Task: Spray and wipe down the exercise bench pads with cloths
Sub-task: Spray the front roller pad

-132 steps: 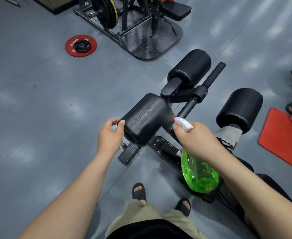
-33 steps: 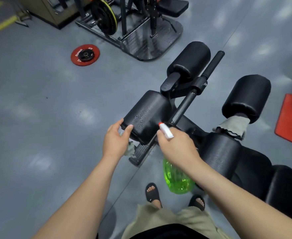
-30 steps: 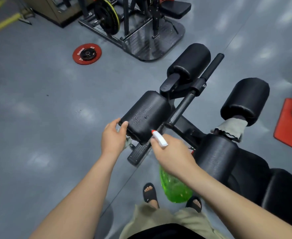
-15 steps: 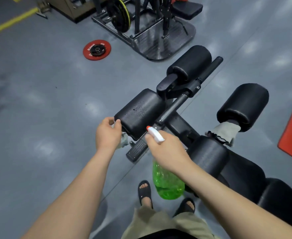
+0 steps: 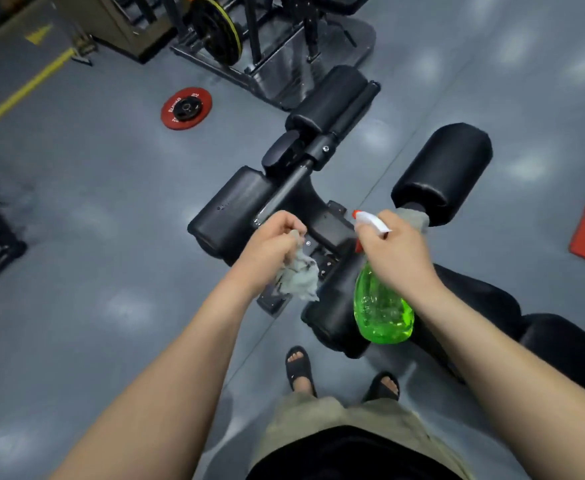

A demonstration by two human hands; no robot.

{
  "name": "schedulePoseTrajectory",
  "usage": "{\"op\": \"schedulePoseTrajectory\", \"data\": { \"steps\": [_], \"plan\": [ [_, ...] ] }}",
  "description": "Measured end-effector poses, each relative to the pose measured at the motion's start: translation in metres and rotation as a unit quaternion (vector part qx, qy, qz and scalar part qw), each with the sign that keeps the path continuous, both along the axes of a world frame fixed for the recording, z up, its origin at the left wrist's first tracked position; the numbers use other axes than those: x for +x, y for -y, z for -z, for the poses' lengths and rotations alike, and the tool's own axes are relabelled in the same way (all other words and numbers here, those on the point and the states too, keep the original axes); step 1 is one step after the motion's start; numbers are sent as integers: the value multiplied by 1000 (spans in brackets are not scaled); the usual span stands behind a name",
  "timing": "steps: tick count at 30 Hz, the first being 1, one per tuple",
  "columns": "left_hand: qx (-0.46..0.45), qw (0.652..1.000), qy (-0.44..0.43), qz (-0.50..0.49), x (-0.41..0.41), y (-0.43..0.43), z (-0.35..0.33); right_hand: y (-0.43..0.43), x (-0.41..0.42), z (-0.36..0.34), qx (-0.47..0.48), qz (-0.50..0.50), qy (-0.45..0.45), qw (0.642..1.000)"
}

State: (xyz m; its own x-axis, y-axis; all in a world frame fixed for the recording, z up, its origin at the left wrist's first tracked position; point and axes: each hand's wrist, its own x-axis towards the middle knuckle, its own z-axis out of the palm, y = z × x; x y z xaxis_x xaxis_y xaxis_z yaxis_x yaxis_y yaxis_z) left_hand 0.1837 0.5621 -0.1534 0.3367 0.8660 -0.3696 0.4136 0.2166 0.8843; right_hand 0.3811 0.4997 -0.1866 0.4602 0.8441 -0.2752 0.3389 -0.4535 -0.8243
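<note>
here, a glossy grey gym floor [image 5: 93,271] bears black bench pads [image 5: 228,209]; the red weight plate [image 5: 186,108] has blurred lettering. right hand [image 5: 395,254] grips the green spray bottle [image 5: 383,313]; left hand [image 5: 270,244] clutches a grey cloth [image 5: 299,277] beside the near pad [image 5: 332,317].

The spray bottle [image 5: 383,306] is translucent green with a white, red-tipped head; the cloth [image 5: 298,278] is pale grey. The bench pads [image 5: 235,209] are black, the weight plate [image 5: 186,108] red with a black centre.
</note>
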Motion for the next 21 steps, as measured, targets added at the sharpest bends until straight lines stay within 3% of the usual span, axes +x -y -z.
{"op": "schedulePoseTrajectory", "data": {
  "steps": [4, 8, 17, 21],
  "plan": [
    [17, 997, -62, 33, 56, 7, 13, 30, 55, 25, -18, 55, 9, 998],
    [16, 997, -58, 51, 101, 17, 22, 61, 101, 47, -30, 92, 44, 994],
    [72, 989, -127, 29, 135, 35, 25, 87, 151, 124, -123, 37, 125, 984],
    [66, 986, -151, 22, 135, 34, 20, 91, 160, 155, -157, 33, 93, 983]
  ]
}}
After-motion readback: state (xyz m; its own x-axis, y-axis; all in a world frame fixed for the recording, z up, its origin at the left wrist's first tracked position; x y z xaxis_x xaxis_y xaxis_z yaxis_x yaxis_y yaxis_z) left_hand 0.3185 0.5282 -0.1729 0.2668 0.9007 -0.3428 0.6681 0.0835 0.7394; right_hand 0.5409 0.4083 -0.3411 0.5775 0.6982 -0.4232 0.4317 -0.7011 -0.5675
